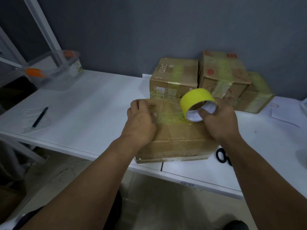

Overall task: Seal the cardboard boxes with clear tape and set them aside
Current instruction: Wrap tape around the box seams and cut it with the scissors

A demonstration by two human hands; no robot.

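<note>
A small office or stockroom packing station. A white desk [86,103] stands against a plain grey wall [149,30]; taped cardboard boxes [216,77] cluster at its far right edge, and a pen [40,117] on paper slips [35,120] lies near the left front corner.

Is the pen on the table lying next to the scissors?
No, the pen lies on papers at the left side of the table, while the black scissors lie at the right of the near cardboard box.
</note>
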